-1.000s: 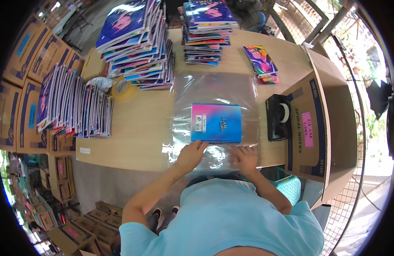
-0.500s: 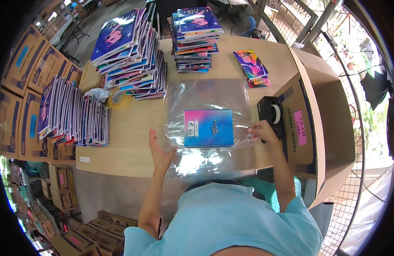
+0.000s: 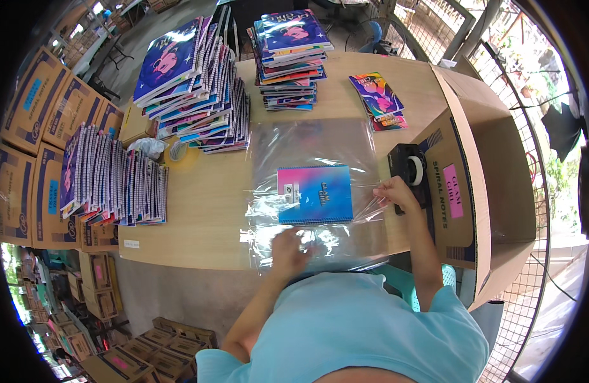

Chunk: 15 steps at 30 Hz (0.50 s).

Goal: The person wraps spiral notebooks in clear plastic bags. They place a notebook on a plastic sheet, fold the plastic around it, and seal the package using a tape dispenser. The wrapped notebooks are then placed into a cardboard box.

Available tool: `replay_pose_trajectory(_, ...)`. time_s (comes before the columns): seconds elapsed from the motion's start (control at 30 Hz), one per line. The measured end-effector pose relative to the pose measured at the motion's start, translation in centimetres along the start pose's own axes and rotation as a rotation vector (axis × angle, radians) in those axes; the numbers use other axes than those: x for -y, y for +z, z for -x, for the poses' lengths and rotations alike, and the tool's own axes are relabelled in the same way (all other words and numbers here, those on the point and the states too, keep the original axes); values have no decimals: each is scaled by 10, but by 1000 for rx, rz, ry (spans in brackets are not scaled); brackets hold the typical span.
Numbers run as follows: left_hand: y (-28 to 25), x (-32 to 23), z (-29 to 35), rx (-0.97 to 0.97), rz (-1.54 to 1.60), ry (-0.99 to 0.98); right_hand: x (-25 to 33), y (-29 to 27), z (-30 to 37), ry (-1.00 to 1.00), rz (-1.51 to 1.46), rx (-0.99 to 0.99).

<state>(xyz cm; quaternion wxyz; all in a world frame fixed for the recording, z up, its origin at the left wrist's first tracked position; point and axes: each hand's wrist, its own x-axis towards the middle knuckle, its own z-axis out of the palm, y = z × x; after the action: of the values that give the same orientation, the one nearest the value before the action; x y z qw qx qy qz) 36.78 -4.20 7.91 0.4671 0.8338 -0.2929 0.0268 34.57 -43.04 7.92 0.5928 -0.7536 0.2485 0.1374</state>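
A blue and pink spiral notebook (image 3: 315, 194) lies flat on a stack of clear plastic sleeves (image 3: 313, 143) on the wooden table (image 3: 205, 210). My left hand (image 3: 289, 250) presses flat on the near end of the plastic, just below the notebook. My right hand (image 3: 394, 192) is at the notebook's right side, next to a black tape dispenser (image 3: 407, 171), with its fingers pinched on what looks like a strip of clear tape.
Tall stacks of colourful notebooks (image 3: 192, 83) stand at the back, and another row (image 3: 109, 182) leans at the left. A small pile (image 3: 379, 99) lies at the back right. An open cardboard box (image 3: 483, 179) stands at the right. Cartons (image 3: 39, 147) line the left side.
My left hand has moved from the left of the plastic to its near end below the notebook. My right hand has stayed by the tape dispenser.
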Motion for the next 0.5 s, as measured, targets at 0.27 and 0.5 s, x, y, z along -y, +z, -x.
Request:
replay_pose_trajectory(0.27, 42, -23, -31, 435, -395, 82, 91, 55, -13, -303, 609, -690)
replay_pose_trajectory(0.5, 48, -24, -41, 347, -387, 104, 91, 128, -221, -458, 742, -775)
